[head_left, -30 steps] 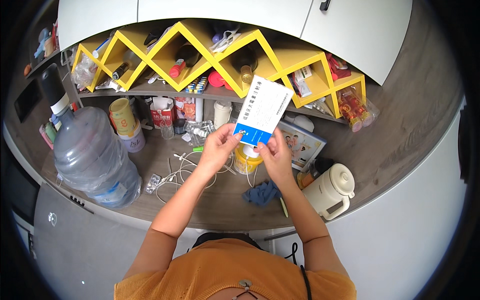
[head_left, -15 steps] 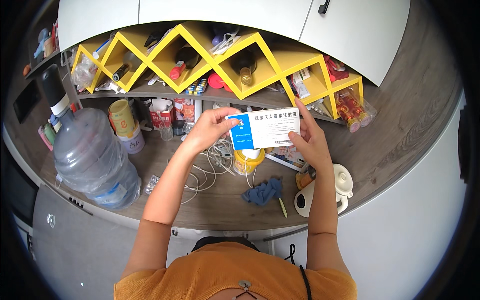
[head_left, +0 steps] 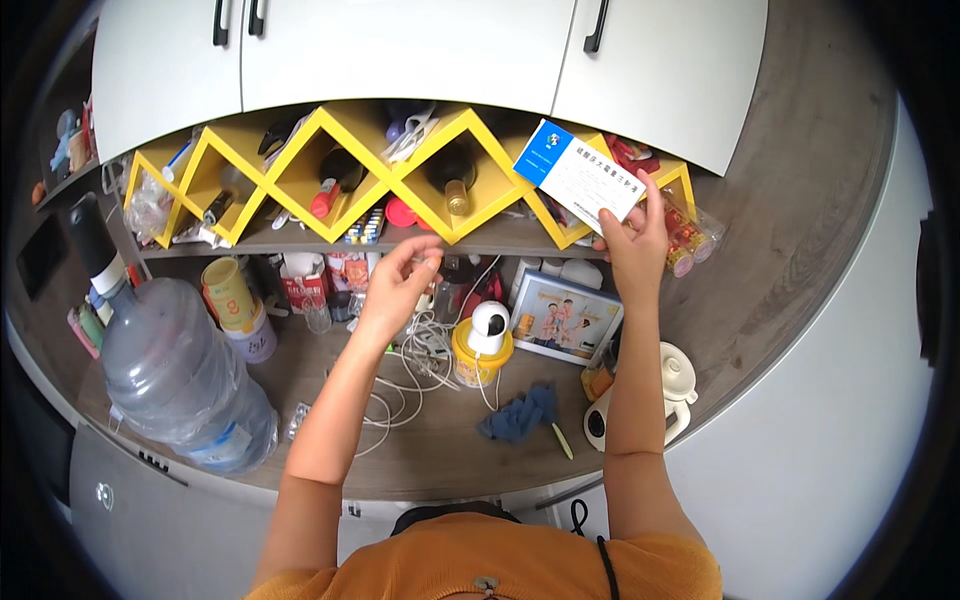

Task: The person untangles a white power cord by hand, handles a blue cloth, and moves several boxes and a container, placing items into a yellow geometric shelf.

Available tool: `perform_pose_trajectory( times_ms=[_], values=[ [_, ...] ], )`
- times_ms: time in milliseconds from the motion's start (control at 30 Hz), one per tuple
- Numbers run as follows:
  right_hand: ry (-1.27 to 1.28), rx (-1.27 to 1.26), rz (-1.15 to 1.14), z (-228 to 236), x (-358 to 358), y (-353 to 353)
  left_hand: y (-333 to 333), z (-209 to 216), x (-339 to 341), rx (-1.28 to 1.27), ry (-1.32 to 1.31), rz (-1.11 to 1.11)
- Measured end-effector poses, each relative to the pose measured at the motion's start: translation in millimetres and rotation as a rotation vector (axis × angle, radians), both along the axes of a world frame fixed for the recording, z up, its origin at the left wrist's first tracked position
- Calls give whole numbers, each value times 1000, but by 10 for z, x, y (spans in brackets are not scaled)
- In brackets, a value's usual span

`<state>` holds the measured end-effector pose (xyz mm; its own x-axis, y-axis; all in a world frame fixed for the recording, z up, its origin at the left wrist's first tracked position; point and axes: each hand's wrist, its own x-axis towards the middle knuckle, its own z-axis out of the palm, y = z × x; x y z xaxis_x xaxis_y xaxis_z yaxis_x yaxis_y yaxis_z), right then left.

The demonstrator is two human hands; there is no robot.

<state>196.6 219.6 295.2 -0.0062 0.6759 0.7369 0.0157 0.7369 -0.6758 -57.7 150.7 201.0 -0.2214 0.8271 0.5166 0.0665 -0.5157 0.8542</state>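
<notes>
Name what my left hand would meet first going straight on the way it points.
The left hand points up and rightward, so probably the yellow zigzag rack, near its lower corner below the gold-capped bottle. Depth is unclear; it might pass in front.

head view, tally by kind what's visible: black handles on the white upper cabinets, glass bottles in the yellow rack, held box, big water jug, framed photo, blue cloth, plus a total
Black cabinet handles: 3
Glass bottles in the yellow rack: 3
Blue-and-white box, right hand: 1
Water jug: 1
Framed photo: 1
Blue cloth: 1
Total: 10
</notes>
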Motion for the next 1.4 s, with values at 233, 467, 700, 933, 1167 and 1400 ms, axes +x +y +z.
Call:
perform_pose_trajectory(
  times_ms=[233,467,700,933,1167,1400],
  values=[
    [-78,267,-282,116,-189,385,-1,-129,-26,-81,17,-21],
    [-162,253,-449,-3,-428,533,18,-332,-89,-105,-9,-43],
    [-387,287,-624,120,-794,742,53,-491,-87,-148,-19,-71],
    [-445,246,-619,-42,-722,684,-37,-691,-185,-211,-87,-84],
    [-420,214,-535,-236,-655,591,-283,-1111,-322,-269,-123,-43],
    [-537,104,11,-1355,-828,52,-865,-2052,-537,-391,-268,142]
  ],
)
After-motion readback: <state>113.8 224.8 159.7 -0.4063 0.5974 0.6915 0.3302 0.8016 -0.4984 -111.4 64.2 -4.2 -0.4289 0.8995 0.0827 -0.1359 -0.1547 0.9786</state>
